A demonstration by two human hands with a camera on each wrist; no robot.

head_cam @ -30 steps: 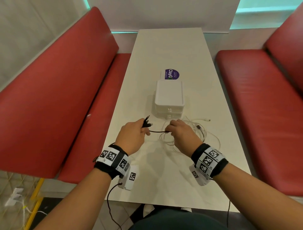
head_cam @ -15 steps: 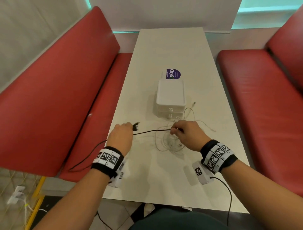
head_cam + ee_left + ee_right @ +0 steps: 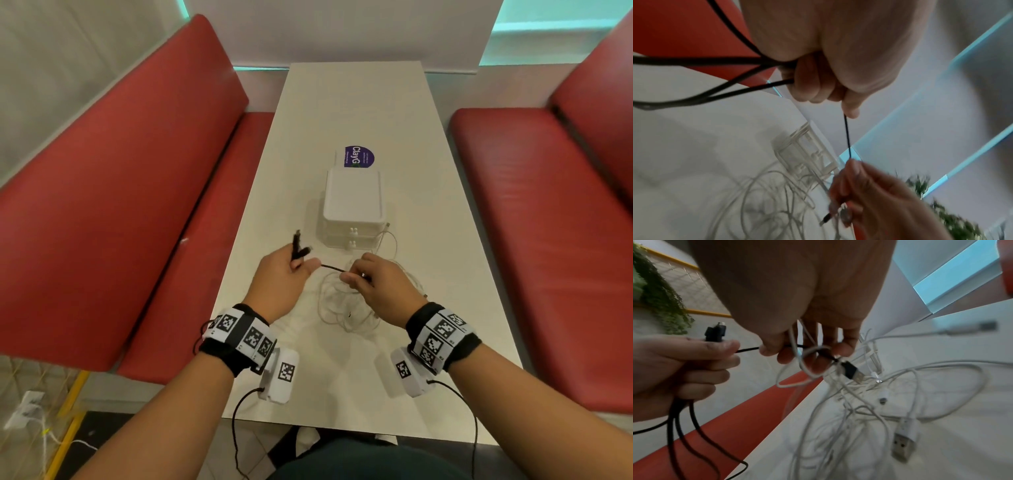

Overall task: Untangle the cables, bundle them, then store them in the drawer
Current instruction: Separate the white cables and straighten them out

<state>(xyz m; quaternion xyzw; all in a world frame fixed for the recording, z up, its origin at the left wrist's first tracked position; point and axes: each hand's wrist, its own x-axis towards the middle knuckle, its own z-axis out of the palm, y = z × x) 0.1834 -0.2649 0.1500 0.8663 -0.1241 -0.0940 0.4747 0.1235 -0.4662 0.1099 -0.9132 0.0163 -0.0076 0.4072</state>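
A black cable runs in a short taut span between my two hands above the table. My left hand grips several gathered loops of it in a fist, with black plugs sticking up. In the left wrist view the loops trail out of the left hand. My right hand pinches the cable near its black USB plug, which a white loop wraps. The tangle of white cables lies under my right hand. The white two-drawer box stands just beyond, both drawers shut.
A purple round sticker lies on the white table behind the box. Red bench seats flank the table on both sides. A white USB plug rests loose at the tangle's near edge.
My left hand has swung back in from the left toward my right hand, so the black span between them is shorter. The plugs now stick up from the left fist.
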